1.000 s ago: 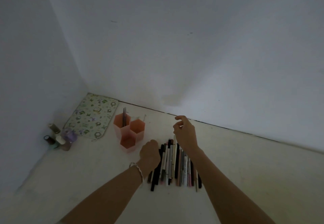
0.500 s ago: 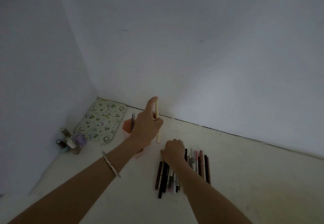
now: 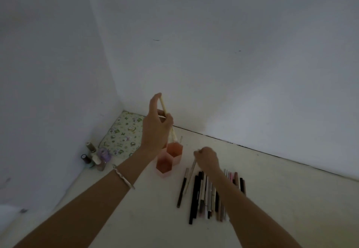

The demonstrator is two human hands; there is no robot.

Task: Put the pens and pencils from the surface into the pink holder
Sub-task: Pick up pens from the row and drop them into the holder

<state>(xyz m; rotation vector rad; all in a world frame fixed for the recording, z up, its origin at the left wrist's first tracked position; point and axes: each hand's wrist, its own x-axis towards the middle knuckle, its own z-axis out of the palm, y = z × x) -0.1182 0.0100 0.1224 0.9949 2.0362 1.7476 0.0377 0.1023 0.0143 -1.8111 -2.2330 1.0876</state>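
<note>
The pink holder [image 3: 169,160] is a cluster of hexagonal cups on the pale surface. My left hand [image 3: 155,125] is raised above it, shut on a cream pencil [image 3: 164,108] held nearly upright, its lower end at the rim of the back cup. My right hand [image 3: 206,157] is to the right of the holder, shut on a thin grey pen [image 3: 191,176] whose lower end trails toward the row. Several pens and pencils [image 3: 206,193], black, white and pinkish, lie side by side under my right forearm.
A flower-patterned pouch [image 3: 124,133] lies in the corner behind the holder. Several small nail-polish bottles [image 3: 94,157] stand at the left wall. White walls close the left and back sides.
My left hand picked a cream pencil from the row and carried it up over the holder. My right hand came down onto the row and lifted a thin grey pen by its end.
</note>
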